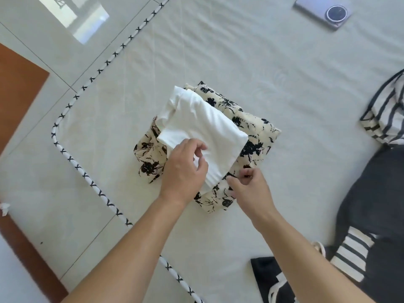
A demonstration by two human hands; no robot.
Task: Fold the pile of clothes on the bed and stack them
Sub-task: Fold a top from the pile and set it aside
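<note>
A folded white garment (207,127) lies on top of a folded cream garment with black floral print (255,147), in the middle of the bed. My left hand (183,169) pinches the near corner of the white garment, thumb and fingers curled on the cloth. My right hand (249,186) sits just to the right, fingers curled at the near edge of the floral garment, seemingly pinching it. Unfolded clothes lie at the right: a black-and-white striped piece (384,114) and a dark grey piece (376,189).
The pale bed sheet (240,51) is edged by a white-and-black patterned cord (87,178) at the left. A phone (323,12) lies at the far right of the bed. Tiled floor (54,40) and brown wood (17,95) lie left of the bed.
</note>
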